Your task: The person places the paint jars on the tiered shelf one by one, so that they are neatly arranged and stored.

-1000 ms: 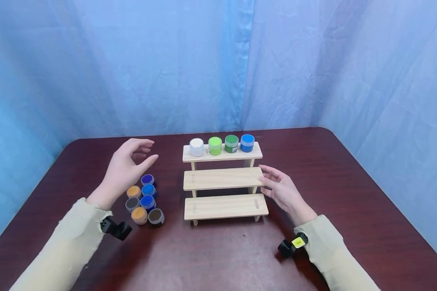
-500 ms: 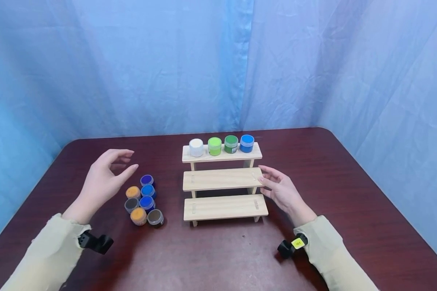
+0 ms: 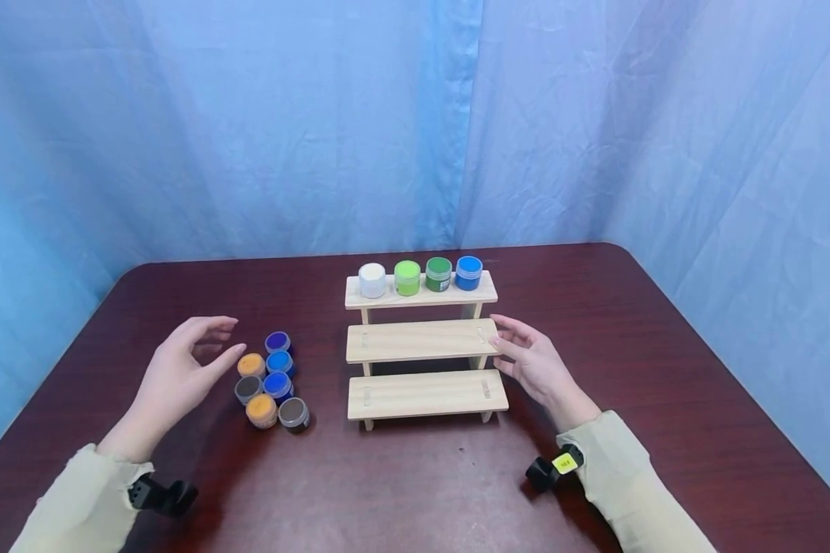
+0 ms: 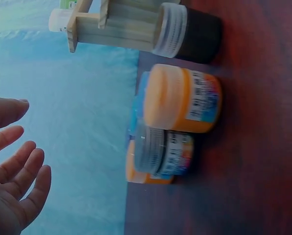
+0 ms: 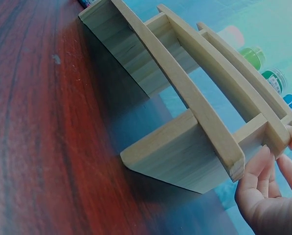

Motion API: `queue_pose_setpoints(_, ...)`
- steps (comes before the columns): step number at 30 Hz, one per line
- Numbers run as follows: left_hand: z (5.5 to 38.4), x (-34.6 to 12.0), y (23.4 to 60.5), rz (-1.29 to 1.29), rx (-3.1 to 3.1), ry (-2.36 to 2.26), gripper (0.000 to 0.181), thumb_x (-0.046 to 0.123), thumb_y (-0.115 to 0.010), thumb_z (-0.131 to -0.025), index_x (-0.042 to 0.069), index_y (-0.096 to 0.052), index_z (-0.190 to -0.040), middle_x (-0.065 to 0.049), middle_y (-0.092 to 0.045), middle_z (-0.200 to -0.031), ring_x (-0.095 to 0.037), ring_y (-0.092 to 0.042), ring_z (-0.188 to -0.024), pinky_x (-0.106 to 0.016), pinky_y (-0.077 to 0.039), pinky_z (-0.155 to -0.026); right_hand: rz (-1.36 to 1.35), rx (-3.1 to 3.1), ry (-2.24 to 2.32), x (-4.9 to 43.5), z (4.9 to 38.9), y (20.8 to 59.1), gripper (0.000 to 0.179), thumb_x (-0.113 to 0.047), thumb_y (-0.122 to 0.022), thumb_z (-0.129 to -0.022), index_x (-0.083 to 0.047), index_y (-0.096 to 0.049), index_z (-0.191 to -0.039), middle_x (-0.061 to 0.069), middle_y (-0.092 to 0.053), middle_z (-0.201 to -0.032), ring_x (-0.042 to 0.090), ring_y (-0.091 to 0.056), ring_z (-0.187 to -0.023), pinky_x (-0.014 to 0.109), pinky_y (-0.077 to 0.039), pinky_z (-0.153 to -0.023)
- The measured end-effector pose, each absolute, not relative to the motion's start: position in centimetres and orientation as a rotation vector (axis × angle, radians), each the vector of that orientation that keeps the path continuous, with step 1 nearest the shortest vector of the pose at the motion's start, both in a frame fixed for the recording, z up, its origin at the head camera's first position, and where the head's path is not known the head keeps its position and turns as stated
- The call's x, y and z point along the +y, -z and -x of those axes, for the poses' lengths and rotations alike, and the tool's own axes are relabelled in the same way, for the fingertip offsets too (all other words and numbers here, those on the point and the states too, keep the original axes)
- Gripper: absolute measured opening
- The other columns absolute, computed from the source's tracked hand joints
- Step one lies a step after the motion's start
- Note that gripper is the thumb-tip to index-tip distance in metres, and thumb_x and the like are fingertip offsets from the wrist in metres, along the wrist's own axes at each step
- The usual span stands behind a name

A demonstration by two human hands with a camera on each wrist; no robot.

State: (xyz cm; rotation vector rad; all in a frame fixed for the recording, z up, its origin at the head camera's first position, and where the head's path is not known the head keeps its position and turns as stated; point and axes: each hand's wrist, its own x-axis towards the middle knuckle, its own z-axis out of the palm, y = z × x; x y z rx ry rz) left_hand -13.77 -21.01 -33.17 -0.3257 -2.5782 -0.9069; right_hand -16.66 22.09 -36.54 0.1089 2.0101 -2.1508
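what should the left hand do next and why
Probably move the left hand over to pinch the farther small round orange jar: its thumb and fingers are apart, it holds nothing, and that jar is close by. The row of white, light-green, dark-green and blue jars stands atop the pale wooden stand, which the right hand touches.

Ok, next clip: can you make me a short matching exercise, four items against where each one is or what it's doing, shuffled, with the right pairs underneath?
Items
1. White jar
2. Left hand
3. Dark green jar
4. Right hand

Places or states
A. Holds the right end of the middle shelf
B. Between the light green jar and a blue jar
C. Left of the loose jars, holding nothing
D. At the left end of the top-shelf row

Right pairs
1-D, 2-C, 3-B, 4-A
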Motion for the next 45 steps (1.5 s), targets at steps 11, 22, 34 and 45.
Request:
queue_pose_setpoints(11, 12.0, -21.4, 34.7, 0.271, -2.633, 0.906, 0.038, 0.012, -0.071, -0.081, 0.003, -0.058, -0.116, -0.015, -0.060, -0.107, -0.027, -0.057, -0.093, 0.010, -0.028, -0.075, -0.102, 2.004, 2.164, 22.1, 16.6, 36.5, 0.055, -0.005, -0.051, -0.093, 0.000, -0.028, -0.143, -0.008, -0.050, -0.095, 0.004, -0.054, -0.082, 0.019, -0.049, -0.072)
queue_pose_setpoints(22, 11.1, -21.5, 36.1, 0.294, -2.733, 0.876, 0.045, 0.012, -0.074, -0.078, 0.000, -0.056, -0.118, -0.014, -0.058, -0.102, -0.028, -0.057, -0.094, -0.048, -0.052, -0.081, -0.083, 2.009, 2.159, 22.0, 16.6, 36.7, 0.058, -0.011, -0.055, -0.093, 0.000, -0.028, -0.143, -0.006, -0.050, -0.095, 0.003, -0.053, -0.081, 0.019, -0.049, -0.071)
queue_pose_setpoints(34, 10.3, -21.4, 36.6, 0.310, -2.821, 0.904, 0.046, 0.020, -0.073, -0.080, 0.003, -0.057, -0.119, -0.014, -0.059, -0.104, -0.029, -0.058, -0.096, -0.050, -0.052, -0.083, -0.107, 2.035, 2.136, 22.1, 16.5, 36.7, 0.056, -0.011, -0.054, -0.093, -0.003, -0.029, -0.143, -0.006, -0.050, -0.096, 0.004, -0.054, -0.083, 0.020, -0.049, -0.072)
queue_pose_setpoints(45, 10.0, -21.3, 36.7, 0.299, -2.937, 0.910, 0.050, 0.029, -0.070, -0.082, 0.007, -0.054, -0.124, -0.011, -0.059, -0.104, -0.026, -0.056, -0.097, -0.050, -0.052, -0.085, -0.088, 2.044, 2.121, 22.3, 16.6, 36.8, 0.055, -0.009, -0.051, -0.094, -0.003, -0.029, -0.143, -0.008, -0.050, -0.097, 0.004, -0.054, -0.086, 0.021, -0.049, -0.074)
